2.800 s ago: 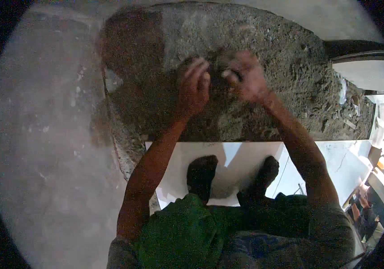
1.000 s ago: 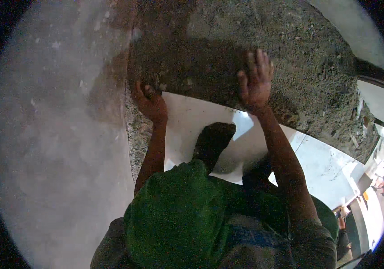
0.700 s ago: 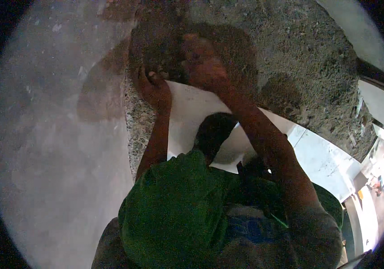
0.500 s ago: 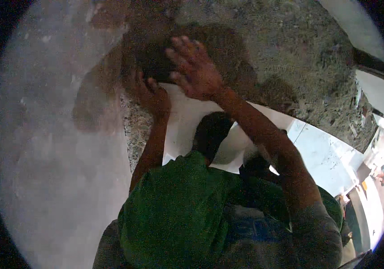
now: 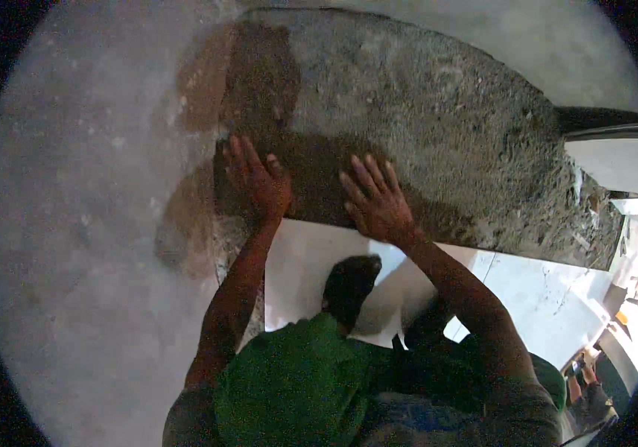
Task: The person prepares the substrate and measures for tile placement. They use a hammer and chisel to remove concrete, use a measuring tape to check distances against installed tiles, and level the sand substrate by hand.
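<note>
My left hand (image 5: 259,182) has its fingers stretched out over the shaded grey mortar bed (image 5: 438,127), near the seam with the smooth pale surface on the left. Just right of it, my right hand (image 5: 381,203) is spread flat, close to the edge of the white tile (image 5: 308,249). Both hands seem to rest on the rough bed, though deep shadow hides the exact contact. Neither holds anything. Below my hands, one of my dark-shod feet (image 5: 352,283) is on the white tile.
The smooth pale grey surface (image 5: 88,223) borders the bed along the left. More white tile (image 5: 542,287) runs to the right, with dark specks on it. A pale block-like edge (image 5: 617,164) stands at far right. Beyond, a person (image 5: 591,387) shows small and blurred.
My hands have moved farther apart; the right one, blurred before, now lies spread to the right. The view has shifted, so the tile and bed sit lower in it.
</note>
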Available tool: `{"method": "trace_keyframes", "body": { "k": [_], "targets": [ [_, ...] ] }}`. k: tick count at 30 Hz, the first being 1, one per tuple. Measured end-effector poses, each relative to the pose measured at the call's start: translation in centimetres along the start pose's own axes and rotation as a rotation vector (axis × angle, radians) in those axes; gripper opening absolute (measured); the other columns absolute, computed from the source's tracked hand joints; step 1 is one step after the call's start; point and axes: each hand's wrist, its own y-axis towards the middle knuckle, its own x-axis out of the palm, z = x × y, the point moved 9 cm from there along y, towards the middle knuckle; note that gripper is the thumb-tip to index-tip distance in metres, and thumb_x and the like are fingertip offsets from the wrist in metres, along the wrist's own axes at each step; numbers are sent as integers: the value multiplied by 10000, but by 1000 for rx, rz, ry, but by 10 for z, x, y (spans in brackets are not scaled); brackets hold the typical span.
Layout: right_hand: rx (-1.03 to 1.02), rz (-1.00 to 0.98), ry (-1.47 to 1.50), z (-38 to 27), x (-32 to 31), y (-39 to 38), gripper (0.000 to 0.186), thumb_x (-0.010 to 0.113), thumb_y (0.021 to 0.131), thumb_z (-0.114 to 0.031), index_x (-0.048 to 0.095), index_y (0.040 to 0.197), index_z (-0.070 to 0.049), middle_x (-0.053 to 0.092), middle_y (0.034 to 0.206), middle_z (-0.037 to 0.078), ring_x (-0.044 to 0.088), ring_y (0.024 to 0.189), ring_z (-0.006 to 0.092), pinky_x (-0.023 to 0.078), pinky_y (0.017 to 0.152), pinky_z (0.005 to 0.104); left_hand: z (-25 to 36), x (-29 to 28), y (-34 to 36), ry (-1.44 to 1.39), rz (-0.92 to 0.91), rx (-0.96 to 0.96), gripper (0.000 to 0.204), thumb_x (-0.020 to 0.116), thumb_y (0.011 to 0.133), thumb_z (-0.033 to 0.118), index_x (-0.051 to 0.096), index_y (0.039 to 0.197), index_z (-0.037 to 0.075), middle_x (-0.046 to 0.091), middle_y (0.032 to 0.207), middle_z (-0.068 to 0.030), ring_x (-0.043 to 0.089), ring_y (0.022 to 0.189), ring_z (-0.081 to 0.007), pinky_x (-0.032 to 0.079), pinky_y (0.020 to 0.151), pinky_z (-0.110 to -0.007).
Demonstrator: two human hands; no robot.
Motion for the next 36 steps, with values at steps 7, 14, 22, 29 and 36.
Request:
{"method": "trace_keyframes", "body": {
  "k": [7, 14, 22, 29, 36],
  "targets": [
    [403, 572, -31, 171, -65, 135, 657, 510, 1057, -405, 333, 1620, -116, 241, 1688, 228, 219, 1553, 477, 216, 1244, 603, 33, 43, -7, -3, -182, -176, 698, 366, 1108, 439, 239, 1636, 0, 174, 1710, -245, 119, 1596, -421, 137, 1258, -612],
    [-23, 233, 276, 108, -47, 191, 653, 484, 1051, -410, 336, 1618, -122, 282, 1659, 268, 343, 1484, 494, 346, 1206, 542, 47, 40, -3, 29, -12, -72, 676, 426, 1097, 409, 288, 1614, -5, 230, 1697, -234, 191, 1581, -417, 187, 1252, -597],
    [411, 200, 192, 167, -58, 193, 564, 507, 1019, -403, 541, 1418, -6, 473, 1486, 272, 405, 1423, 475, 390, 1182, 558, 55, 36, 5, 54, -70, -75, 642, 492, 1081, 349, 332, 1587, -13, 299, 1673, -232, 258, 1560, -424, 254, 1230, -594],
    [233, 420, -278, 232, -82, 203, 535, 496, 1017, -405, 606, 1337, 9, 505, 1471, 238, 431, 1413, 433, 355, 1201, 537, 61, 47, 4, 55, -60, -57, 607, 500, 1078, 333, 394, 1557, -26, 311, 1669, -225, 288, 1547, -430, 282, 1217, -609],
    [243, 155, 120, 231, -61, 188, 577, 476, 1009, -484, 543, 1458, -129, 498, 1513, 234, 461, 1407, 439, 374, 1194, 518, 53, 40, 0, 69, 46, -31, 647, 507, 1081, 374, 371, 1579, -15, 313, 1672, -214, 300, 1542, -426, 292, 1211, -611]
  ]
}}
